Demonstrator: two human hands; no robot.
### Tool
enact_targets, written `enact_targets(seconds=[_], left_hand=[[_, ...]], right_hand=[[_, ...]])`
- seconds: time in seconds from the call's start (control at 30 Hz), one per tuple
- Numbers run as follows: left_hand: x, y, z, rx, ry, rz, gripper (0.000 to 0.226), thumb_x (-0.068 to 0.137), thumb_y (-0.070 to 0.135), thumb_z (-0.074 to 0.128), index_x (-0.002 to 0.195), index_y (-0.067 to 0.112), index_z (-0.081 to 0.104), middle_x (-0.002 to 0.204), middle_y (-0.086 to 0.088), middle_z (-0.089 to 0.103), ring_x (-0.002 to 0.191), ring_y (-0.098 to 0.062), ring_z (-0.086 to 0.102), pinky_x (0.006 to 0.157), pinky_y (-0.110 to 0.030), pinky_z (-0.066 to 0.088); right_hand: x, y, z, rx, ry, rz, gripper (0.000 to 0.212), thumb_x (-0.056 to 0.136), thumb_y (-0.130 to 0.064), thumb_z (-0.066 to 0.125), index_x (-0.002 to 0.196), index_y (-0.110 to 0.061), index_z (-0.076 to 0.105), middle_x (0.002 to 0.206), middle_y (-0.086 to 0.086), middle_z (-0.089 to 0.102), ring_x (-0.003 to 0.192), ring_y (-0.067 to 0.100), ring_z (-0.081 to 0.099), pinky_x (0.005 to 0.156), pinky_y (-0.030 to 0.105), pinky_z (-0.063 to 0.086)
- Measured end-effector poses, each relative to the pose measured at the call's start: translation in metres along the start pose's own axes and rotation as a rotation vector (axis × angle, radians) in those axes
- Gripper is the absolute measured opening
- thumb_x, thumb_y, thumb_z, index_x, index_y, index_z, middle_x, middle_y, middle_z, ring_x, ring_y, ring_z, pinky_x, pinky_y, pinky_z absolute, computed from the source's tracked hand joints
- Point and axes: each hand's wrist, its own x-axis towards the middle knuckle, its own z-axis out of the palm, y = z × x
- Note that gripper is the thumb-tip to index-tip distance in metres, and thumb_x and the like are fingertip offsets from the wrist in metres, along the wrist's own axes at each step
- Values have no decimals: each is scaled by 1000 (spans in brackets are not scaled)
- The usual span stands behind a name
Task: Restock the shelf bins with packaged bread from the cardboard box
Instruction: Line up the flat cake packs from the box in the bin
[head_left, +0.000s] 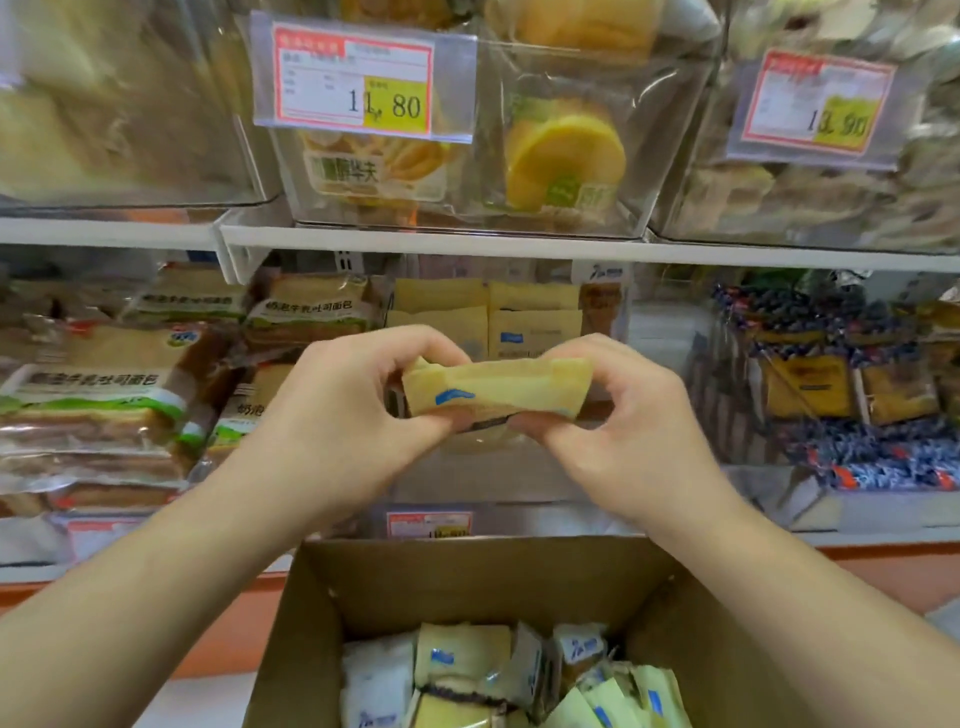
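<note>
Head view, hands: the left hand (332, 415) and the right hand (623, 415) together hold one pale yellow packet (498, 387) of bread, lying flat between them.
Left hand: fingers curled over the packet's left end, thumb underneath; it grips the packet.
Right hand: fingers curled over the packet's right end, thumb underneath; it grips the packet too.
Packet print: a small blue mark on the front face; its writing is too blurred to read.
Behind the hands: a clear shelf bin (613, 332) with more pale yellow packets (535, 322) standing upright in it, each with a small blue label that cannot be read.
Below the hands: an open cardboard box (467, 582) holding a loose heap of packets (467, 660), pale yellow and white, with the same blue mark; a few show a dark filling.
Between box and hands: a red-bordered price tag (428, 522) on the bin's front, figures blurred.
Left of the hands: stacked toast loaves (104, 395) in clear wrap with green and white bands and Chinese lettering, not clear enough to quote.
Right of the hands: a bin of packs (831, 384) in yellow-brown and blue berry print, text unreadable.
Above the hands: a white shelf edge (519, 244); on it a clear bin of round yellow cakes (563, 156) in wrappers.
Tag above left: a red-framed tag (353, 78) with a yellow patch, reading about "11.80".
Tag above right: a second tag (821, 104), reading about "13.90".
</note>
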Motion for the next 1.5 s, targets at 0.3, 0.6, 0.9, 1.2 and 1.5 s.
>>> enact_targets(seconds=[0.3, 0.6, 0.9, 1.2, 1.5], left_hand=[[65, -58, 13, 416, 21, -144, 22, 89, 34, 77, 109, 34, 69, 99, 7, 69, 88, -17, 59, 70, -30, 44], [94, -100, 29, 710, 0, 64, 9, 85, 30, 76, 92, 30, 69, 104, 0, 67, 113, -29, 56, 105, -43, 37], [99, -100, 30, 776, -56, 43, 37, 82, 37, 79, 116, 30, 68, 122, 1, 64, 121, -28, 51, 106, -45, 33], [96, -92, 24, 766, -53, 10, 46, 84, 45, 78, 126, 31, 65, 129, 3, 63, 128, -26, 48, 110, -43, 26], [58, -62, 12, 497, 22, 5, 53, 81, 37, 83, 130, 28, 65, 127, 5, 67, 106, -17, 58, 95, -35, 48]], right_hand=[[69, 58, 75, -174, -119, 209, 42, 81, -36, 88, 118, -36, 67, 106, -15, 68, 97, 10, 66, 84, 26, 56], [88, 96, 107, -390, -87, 65, 42, 74, -35, 92, 109, -18, 78, 114, 2, 66, 112, 32, 51, 91, 43, 46], [80, 97, 113, -402, 17, 98, 67, 74, -38, 92, 125, -8, 59, 123, 13, 60, 112, 34, 51, 90, 41, 40], [74, 88, 101, -346, -17, 144, 67, 78, -34, 90, 132, -13, 56, 126, 6, 57, 117, 26, 47, 92, 32, 34], [52, 66, 70, -315, 4, 215, 72, 78, -43, 87, 135, -17, 50, 127, 3, 53, 118, 25, 51, 97, 47, 52]])
